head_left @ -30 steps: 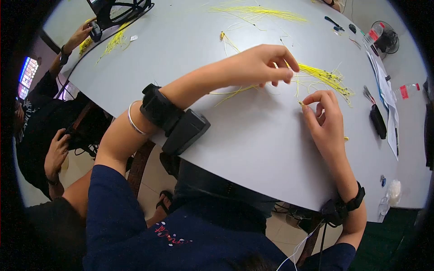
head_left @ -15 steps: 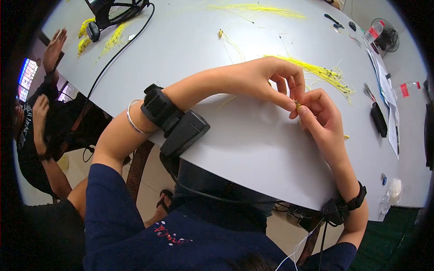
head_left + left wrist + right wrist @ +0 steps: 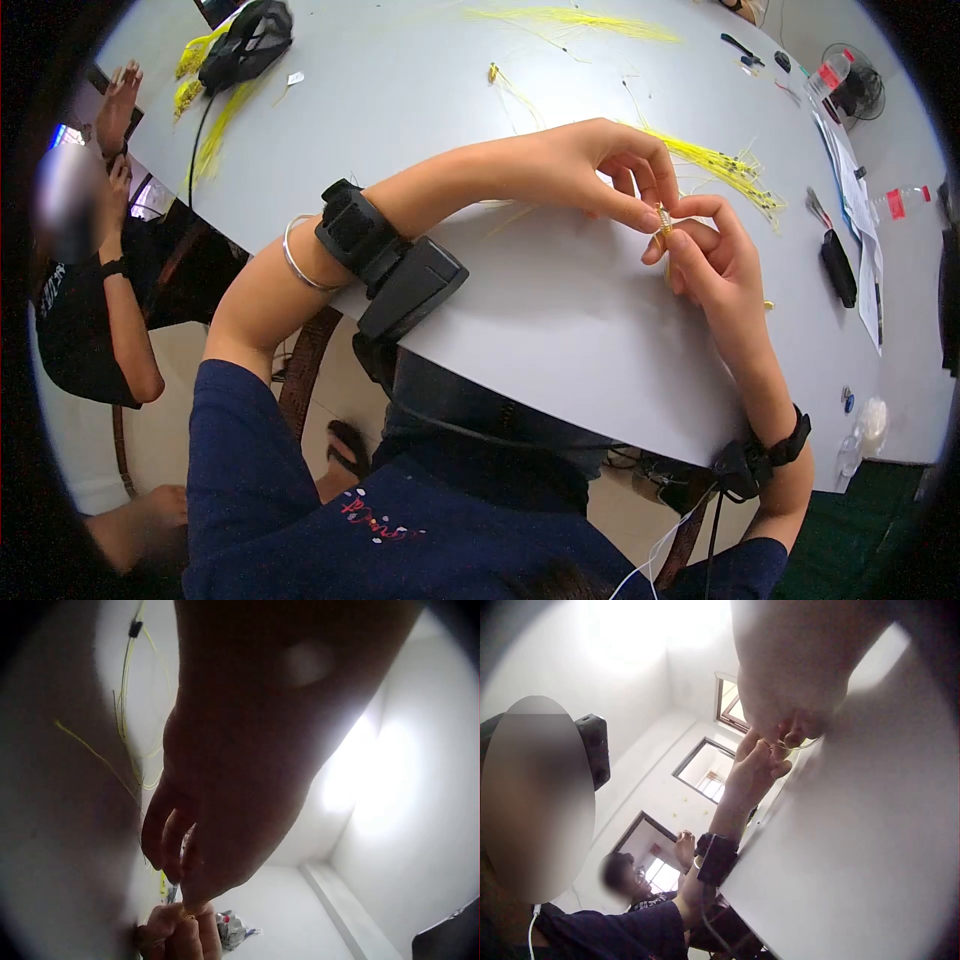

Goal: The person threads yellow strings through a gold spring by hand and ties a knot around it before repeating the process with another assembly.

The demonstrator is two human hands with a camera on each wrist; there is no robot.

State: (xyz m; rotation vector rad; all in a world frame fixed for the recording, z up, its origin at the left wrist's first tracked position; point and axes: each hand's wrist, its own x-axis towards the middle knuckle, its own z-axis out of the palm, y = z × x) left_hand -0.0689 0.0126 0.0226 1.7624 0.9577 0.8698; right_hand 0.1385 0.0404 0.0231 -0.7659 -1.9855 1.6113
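In the head view a small golden coiled piece (image 3: 664, 216) is held between both hands above the table. My left hand (image 3: 607, 172) pinches its upper left side between thumb and fingers. My right hand (image 3: 716, 262) grips it from the right, fingers curled. The left wrist view shows the left hand (image 3: 225, 802) dark against the light, its fingertips meeting the right hand (image 3: 180, 934) at a golden thread-like bit (image 3: 186, 915). A thin pale strand (image 3: 804, 745) loops beside the right hand (image 3: 791, 712) in the right wrist view.
Behind the hands lies a yellow wire bundle (image 3: 725, 168); another (image 3: 580, 18) is at the far edge. Papers (image 3: 850, 200), a black-handled tool (image 3: 836, 268) and bottles (image 3: 902, 201) stand or lie at right. A black strapped device (image 3: 247, 48) and another person (image 3: 95, 330) are at left.
My left hand came down to the right and met my right hand at the small piece. The black device at the far left has shifted, and the other person's arms have moved.
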